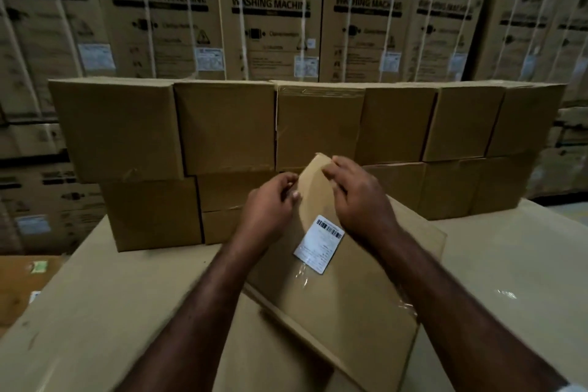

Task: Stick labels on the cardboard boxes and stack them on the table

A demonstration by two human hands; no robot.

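The cardboard box (346, 302) lies tilted on the table (95, 312), one corner pointing to 12 o'clock; its white label (319, 243) sits on the upper face, loose clear tape trailing to 6 o'clock; the left hand (270, 210), at 10 o'clock of the label, pinches the box edge; the right hand (359, 197), at 1 o'clock, covers the far corner, whether hooking it I cannot tell; I would press label and tape flat, then lift evenly toward the stacked boxes (222, 127) at 12 o'clock
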